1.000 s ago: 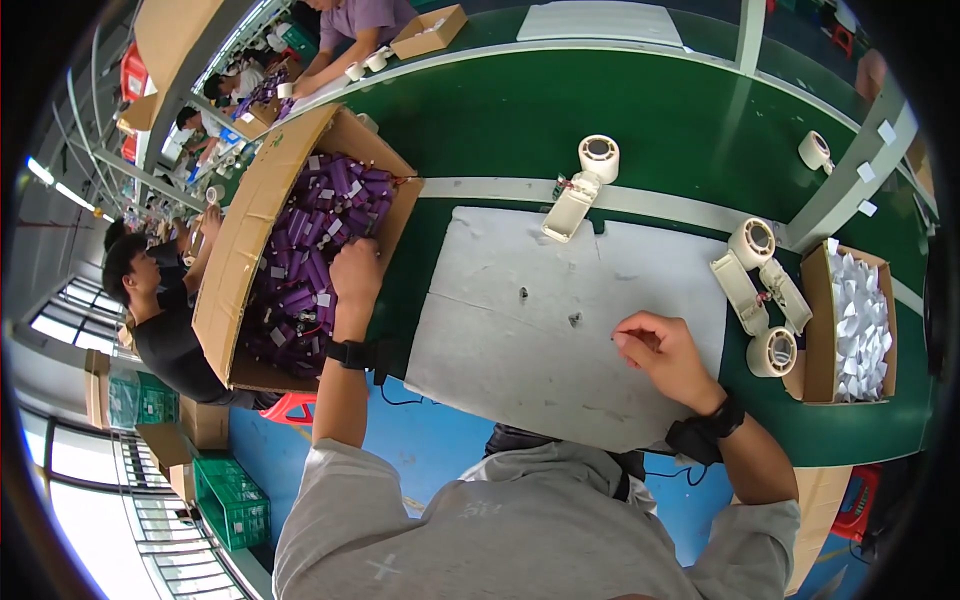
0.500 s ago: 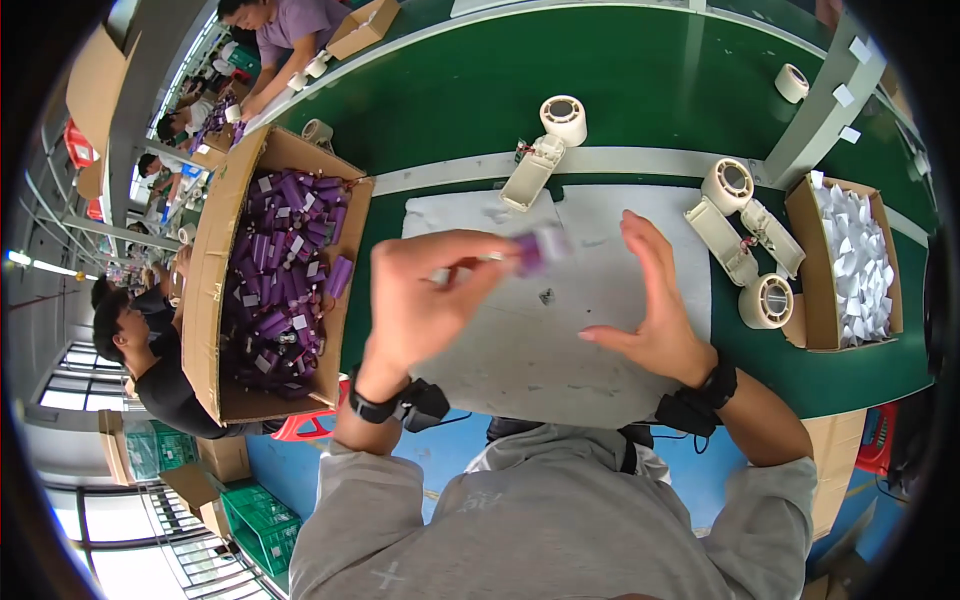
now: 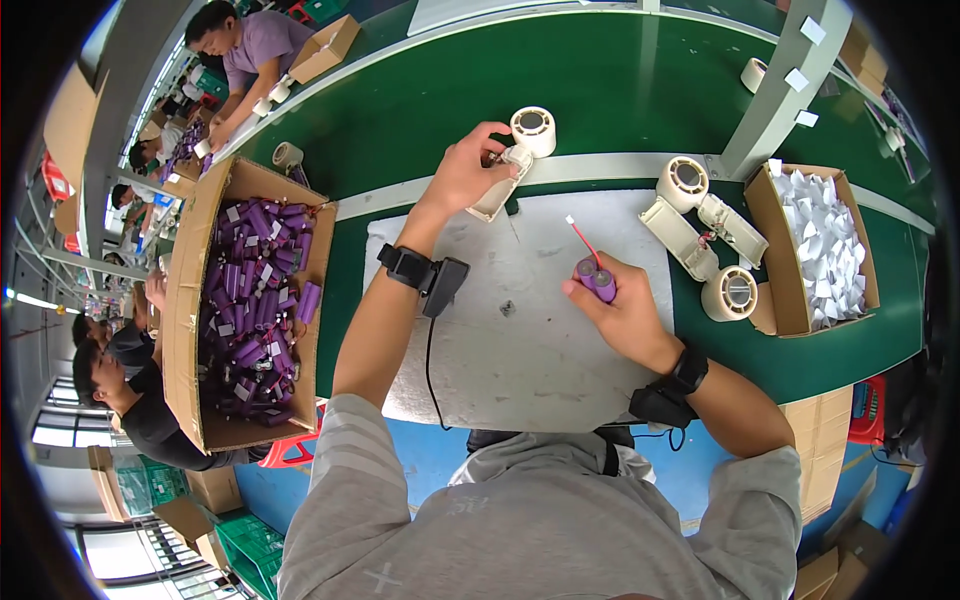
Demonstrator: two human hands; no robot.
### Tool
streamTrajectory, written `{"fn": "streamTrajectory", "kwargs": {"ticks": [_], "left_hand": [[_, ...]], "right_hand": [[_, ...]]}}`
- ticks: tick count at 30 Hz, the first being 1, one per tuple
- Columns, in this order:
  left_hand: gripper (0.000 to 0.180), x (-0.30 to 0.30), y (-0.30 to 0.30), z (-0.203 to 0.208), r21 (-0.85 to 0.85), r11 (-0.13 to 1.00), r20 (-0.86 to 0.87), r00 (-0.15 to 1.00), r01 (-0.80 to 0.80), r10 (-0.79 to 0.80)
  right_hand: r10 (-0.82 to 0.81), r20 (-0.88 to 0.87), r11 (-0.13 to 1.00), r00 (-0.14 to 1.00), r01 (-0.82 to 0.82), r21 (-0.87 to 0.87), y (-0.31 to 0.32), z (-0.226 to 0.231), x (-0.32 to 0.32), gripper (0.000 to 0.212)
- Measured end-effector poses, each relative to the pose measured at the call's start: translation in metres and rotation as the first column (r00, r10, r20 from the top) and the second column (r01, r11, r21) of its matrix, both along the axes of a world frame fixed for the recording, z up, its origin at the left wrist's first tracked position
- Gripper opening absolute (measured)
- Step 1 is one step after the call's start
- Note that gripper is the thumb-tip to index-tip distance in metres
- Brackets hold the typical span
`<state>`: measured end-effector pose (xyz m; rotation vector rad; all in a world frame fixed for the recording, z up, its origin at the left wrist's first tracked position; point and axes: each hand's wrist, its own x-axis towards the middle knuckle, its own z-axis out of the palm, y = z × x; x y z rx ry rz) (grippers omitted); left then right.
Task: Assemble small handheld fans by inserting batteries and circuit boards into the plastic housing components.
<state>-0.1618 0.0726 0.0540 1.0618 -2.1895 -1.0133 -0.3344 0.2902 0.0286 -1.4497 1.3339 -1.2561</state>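
My right hand [image 3: 628,315] grips a purple battery pack [image 3: 597,281] of paired cylindrical cells, held upright over the pale mat. From its top rises a red wire [image 3: 582,238] ending in a small white plug. Farther off on the left, my left hand [image 3: 465,172] has its fingers closed around a cream handheld fan [image 3: 533,132], gripping it where the round head meets the opened handle [image 3: 490,203]. Some of those fingertips are hidden behind the fan.
On the left stands a cardboard box [image 3: 185,330] of purple battery packs. To the right, two opened cream fans [image 3: 684,182] lie beside a box [image 3: 778,240] of white paper pieces. A grey post [image 3: 775,90] rises behind them. Co-workers sit along the left.
The battery pack has passed from my left hand to my right. My left hand has reached forward and taken hold of the cream fan. The view has shifted slightly.
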Motion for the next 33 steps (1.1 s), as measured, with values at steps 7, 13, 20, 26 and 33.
{"fn": "streamTrajectory", "kwargs": {"ticks": [7, 13, 20, 26, 33], "left_hand": [[0.021, -0.005, 0.002, 0.000, 0.068, 0.998, 0.168, 0.985, 0.016, -0.027], [0.012, -0.001, 0.017, -0.003, 0.302, 0.953, -0.073, 0.997, 0.013, 0.009], [0.010, 0.030, 0.069, 0.021, 0.359, 0.894, -0.190, 0.959, 0.267, -0.210], [0.014, 0.041, 0.093, -0.005, 0.275, 0.918, -0.138, 0.957, 0.284, -0.255], [0.018, 0.043, 0.105, -0.015, 0.313, 0.890, -0.310, 0.921, 0.332, -0.235]], "right_hand": [[0.017, 0.215, 0.981, 0.977, -0.058, 0.185, -0.014, 0.003, -0.003, 0.015], [-0.166, 0.345, 0.960, 0.924, 0.072, 0.269, -0.025, 0.007, 0.003, 0.023], [-0.024, 0.217, 0.945, 0.976, -0.048, 0.324, -0.046, 0.031, -0.012, 0.019], [0.094, 0.066, 0.922, 0.993, -0.112, 0.370, -0.038, 0.024, 0.000, 0.017], [0.058, -0.492, 0.997, 0.869, -0.027, 0.069, -0.021, 0.027, 0.013, 0.020]]}}
